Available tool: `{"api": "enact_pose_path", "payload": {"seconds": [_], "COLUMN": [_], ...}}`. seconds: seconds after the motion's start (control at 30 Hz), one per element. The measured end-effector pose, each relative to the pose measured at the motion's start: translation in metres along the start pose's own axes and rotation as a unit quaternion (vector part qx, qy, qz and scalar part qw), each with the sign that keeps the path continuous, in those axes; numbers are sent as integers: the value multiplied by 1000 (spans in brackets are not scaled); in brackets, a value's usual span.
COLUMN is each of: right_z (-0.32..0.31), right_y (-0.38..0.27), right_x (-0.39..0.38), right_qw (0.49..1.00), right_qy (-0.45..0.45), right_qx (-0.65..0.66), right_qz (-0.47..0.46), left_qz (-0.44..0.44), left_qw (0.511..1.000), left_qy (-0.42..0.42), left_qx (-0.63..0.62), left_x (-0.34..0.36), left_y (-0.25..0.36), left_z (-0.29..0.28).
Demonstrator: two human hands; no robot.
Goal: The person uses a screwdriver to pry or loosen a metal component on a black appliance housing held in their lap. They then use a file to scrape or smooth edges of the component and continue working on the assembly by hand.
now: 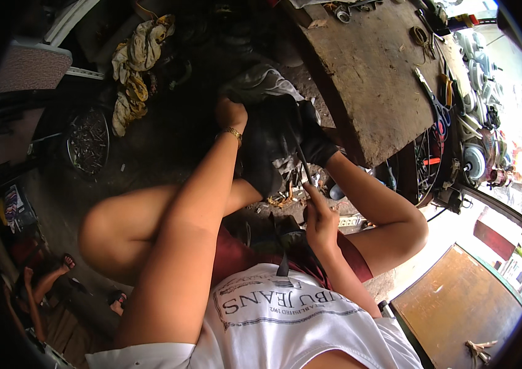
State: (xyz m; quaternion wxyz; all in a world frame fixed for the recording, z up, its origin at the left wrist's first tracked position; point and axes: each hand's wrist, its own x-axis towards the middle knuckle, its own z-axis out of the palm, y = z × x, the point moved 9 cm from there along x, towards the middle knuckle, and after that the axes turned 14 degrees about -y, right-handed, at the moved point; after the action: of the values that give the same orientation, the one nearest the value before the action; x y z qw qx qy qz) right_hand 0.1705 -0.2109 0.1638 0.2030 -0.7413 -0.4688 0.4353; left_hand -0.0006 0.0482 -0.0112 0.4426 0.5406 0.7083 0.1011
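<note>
My left hand (231, 115), with a gold-coloured band at the wrist, is closed at the far left edge of a black piece of material (270, 129); its fingertips are hidden. A crumpled grey cloth (264, 80) lies just beyond. My right hand (321, 224) is closed round the near end of a thin dark rod-like tool (304, 165), which points away over the material. The tool's exact kind cannot be made out. Both my bent legs flank the work, and dark coverings show at the lower ends. Small scraps (285, 195) lie on the ground between them.
At right stands a worn wooden bench (377, 80) with scissors (439, 114) at its edge. A round pan of small metal pieces (87, 141) sits at left, near a stained yellowish cloth (129, 80). Another person's foot (67, 263) shows lower left. A brown board (457, 307) is lower right.
</note>
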Motion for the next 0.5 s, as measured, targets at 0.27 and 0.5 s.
{"api": "enact_pose_path", "payload": {"seconds": [0.27,0.5], "right_z": [5,-4], "right_y": [-25,-65], "right_x": [150,126], "right_qw": [994,997], "right_qy": [81,39], "right_qx": [-10,-17], "right_qz": [-66,-69], "left_qz": [59,132], "left_qw": [995,984], "left_qy": [76,92], "left_qx": [20,-71], "left_x": [-11,8], "left_y": [29,-14], "left_z": [-13,-20]}}
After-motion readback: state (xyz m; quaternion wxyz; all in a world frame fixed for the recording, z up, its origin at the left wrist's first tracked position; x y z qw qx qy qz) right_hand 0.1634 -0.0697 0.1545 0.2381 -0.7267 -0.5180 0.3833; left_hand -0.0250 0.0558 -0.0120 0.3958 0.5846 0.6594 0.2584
